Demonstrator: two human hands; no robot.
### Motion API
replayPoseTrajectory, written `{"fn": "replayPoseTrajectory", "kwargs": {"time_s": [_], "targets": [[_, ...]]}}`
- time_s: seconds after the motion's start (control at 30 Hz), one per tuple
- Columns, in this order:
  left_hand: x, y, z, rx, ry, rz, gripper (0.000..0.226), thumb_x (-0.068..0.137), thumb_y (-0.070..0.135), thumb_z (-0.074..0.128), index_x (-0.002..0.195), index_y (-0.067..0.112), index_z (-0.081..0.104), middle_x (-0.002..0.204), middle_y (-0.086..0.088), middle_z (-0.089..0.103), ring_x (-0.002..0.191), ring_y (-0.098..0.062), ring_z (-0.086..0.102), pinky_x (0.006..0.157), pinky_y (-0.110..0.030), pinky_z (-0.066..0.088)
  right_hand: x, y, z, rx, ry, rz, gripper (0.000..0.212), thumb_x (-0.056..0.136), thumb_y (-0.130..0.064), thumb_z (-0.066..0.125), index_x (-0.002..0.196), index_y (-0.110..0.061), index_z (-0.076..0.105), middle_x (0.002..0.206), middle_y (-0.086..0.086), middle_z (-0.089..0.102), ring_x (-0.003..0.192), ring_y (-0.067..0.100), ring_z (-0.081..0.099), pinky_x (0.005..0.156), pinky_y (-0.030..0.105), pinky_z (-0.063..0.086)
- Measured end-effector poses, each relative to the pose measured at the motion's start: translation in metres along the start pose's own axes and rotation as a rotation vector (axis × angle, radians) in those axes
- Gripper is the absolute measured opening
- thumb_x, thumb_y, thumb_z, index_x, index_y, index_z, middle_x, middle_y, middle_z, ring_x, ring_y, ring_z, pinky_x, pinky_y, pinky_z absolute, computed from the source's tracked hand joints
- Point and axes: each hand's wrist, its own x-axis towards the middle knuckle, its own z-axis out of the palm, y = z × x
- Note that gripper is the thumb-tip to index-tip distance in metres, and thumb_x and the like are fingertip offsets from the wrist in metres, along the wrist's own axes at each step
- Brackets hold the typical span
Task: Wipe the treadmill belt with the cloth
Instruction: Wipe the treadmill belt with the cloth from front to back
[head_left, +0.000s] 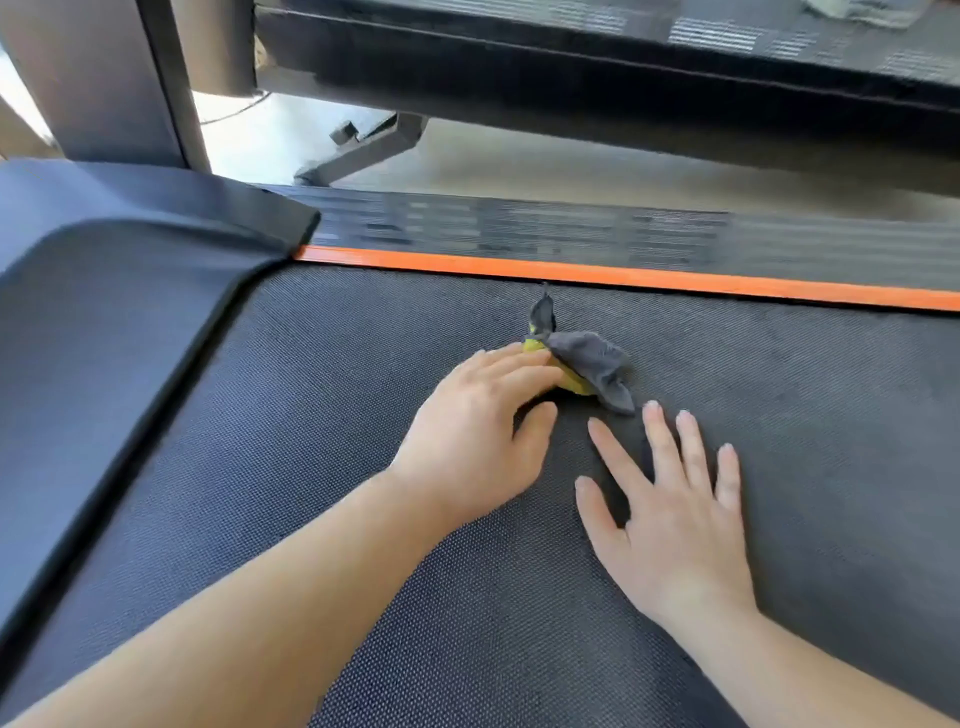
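Note:
The treadmill belt (363, 467) is dark, textured and fills most of the view. A crumpled grey and yellow cloth (587, 366) lies on it near the orange side strip (623, 275). My left hand (478, 441) reaches onto the cloth's left part. Its fingers curve over the bunched yellow fabric and its thumb is tucked below, holding it. My right hand (675, 514) lies flat on the belt just right of and nearer than the cloth, fingers spread. Its fingertips stop short of the cloth's grey corner.
A dark motor cover (104, 291) rises at the left end of the belt. Beyond the orange strip runs a ribbed side rail (519, 228), then pale floor. A second treadmill deck (571, 67) and its metal foot (358, 150) stand further back.

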Motion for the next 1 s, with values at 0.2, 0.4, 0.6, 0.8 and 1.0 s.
{"fn": "replayPoseTrajectory", "kwargs": {"time_s": [0.2, 0.4, 0.6, 0.8, 1.0], "targets": [[-0.069, -0.023, 0.029, 0.370, 0.020, -0.315, 0.036, 0.096, 0.029, 0.051, 0.125, 0.020, 0.071, 0.143, -0.005, 0.061, 0.134, -0.033, 0.053, 0.113, -0.054, 0.041, 0.000, 0.001, 0.001, 0.005, 0.007, 0.000, 0.065, 0.095, -0.073, 0.009, 0.158, -0.057, 0.006, 0.174, 0.001, -0.001, 0.159, 0.027, -0.011, 0.126, 0.059, -0.001], [-0.063, -0.002, 0.050, 0.470, -0.064, -0.460, 0.053, 0.104, 0.048, 0.028, 0.152, 0.029, 0.043, 0.161, -0.007, 0.039, 0.152, -0.033, 0.025, 0.127, -0.055, 0.013, 0.001, 0.001, 0.004, 0.007, 0.021, 0.003, 0.065, 0.095, -0.074, 0.011, 0.158, -0.057, 0.006, 0.174, 0.001, 0.001, 0.159, 0.027, -0.009, 0.126, 0.059, 0.000], [-0.061, -0.003, 0.044, 0.435, -0.095, -0.485, 0.059, 0.103, 0.053, 0.024, 0.158, 0.034, 0.032, 0.165, 0.002, 0.030, 0.154, -0.026, 0.016, 0.128, -0.049, 0.004, -0.001, 0.001, -0.001, 0.040, -0.018, -0.017, 0.067, 0.094, -0.074, 0.013, 0.159, -0.056, 0.010, 0.174, 0.000, -0.003, 0.159, 0.024, -0.013, 0.126, 0.058, -0.004], [-0.060, -0.002, 0.043, 0.426, -0.094, -0.492, 0.061, 0.100, 0.055, 0.027, 0.156, 0.034, 0.035, 0.165, 0.003, 0.031, 0.155, -0.025, 0.017, 0.128, -0.050, 0.007, 0.021, 0.000, -0.016, 0.217, 0.209, -0.363, 0.067, 0.092, -0.045, 0.055, 0.157, -0.037, 0.040, 0.172, 0.008, 0.011, 0.159, 0.031, 0.008, 0.123, 0.065, 0.016], [-0.060, -0.005, 0.044, 0.429, -0.088, -0.499, 0.062, 0.099, 0.056, 0.026, 0.157, 0.036, 0.035, 0.166, 0.006, 0.029, 0.156, -0.022, 0.015, 0.128, -0.050, 0.008, 0.102, -0.037, -0.038, 0.085, 0.065, -0.598, 0.066, 0.097, -0.038, 0.064, 0.158, -0.031, 0.038, 0.161, 0.003, 0.038, 0.149, 0.026, 0.034, 0.121, 0.044, 0.030]]}}
